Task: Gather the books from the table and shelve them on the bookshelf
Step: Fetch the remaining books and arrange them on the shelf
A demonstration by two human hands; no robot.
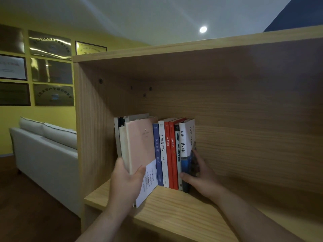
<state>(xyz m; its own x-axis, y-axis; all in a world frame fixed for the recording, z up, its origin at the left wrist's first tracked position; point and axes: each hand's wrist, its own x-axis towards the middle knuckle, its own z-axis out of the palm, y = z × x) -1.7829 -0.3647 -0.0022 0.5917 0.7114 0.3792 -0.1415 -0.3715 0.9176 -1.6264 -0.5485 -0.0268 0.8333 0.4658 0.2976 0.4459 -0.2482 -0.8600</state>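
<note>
Since the books stand spine-out in a close upright row on the shelf, they should handle as stiff, fairly light paperbacks that slide easily on smooth covers and topple once the ends are freed. The row is best squeezed from both ends, low on the covers. The left grip is clamped on the pink book at the left end, thumb across its front cover, fingers behind the pale volumes beside it. That book tilts, its lower corner out past the row. The right grip is clamped on the end book, thumb low on the spine, fingers on the cover. The shelf is bare, grained wood, level and probably slick, with open space to the right of the row. The bookshelf wall rises well to the left. Beyond it stand a white sofa, framed plaques on a yellow wall, a ceiling lamp and a dark floor. No desk is in view.
</note>
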